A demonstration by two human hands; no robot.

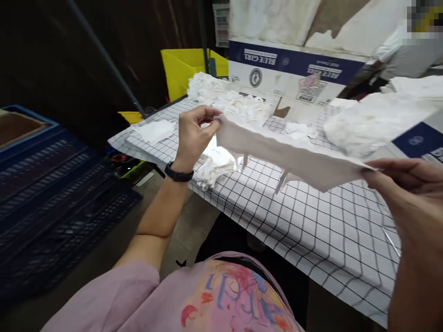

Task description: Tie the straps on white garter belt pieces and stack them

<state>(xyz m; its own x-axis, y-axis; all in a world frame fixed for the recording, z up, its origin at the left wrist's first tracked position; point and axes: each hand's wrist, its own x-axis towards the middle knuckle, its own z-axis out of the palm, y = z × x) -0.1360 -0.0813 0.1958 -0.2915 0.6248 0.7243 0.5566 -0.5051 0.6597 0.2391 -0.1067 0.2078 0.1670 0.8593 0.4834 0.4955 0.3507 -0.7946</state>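
A strip of thin white material (284, 154), cloth or paper, is stretched in the air between my two hands, with a couple of narrow tabs hanging from its lower edge. My left hand (197, 131) pinches its far left corner between thumb and fingers. At the opposite end my right hand (411, 189) grips the other corner. Below my left hand lies a stack of white pieces (216, 163) near the table edge. A thin metal tool (392, 240), its kind unclear, lies beside my right wrist.
The table wears a checked cloth (311, 226). Piles of white pieces lie at the back (235, 99), left (155, 131) and right (367, 122). Behind stand a printed carton (284, 69) and a yellow box (180, 69). Dark blue crates (51, 198) are stacked on the left.
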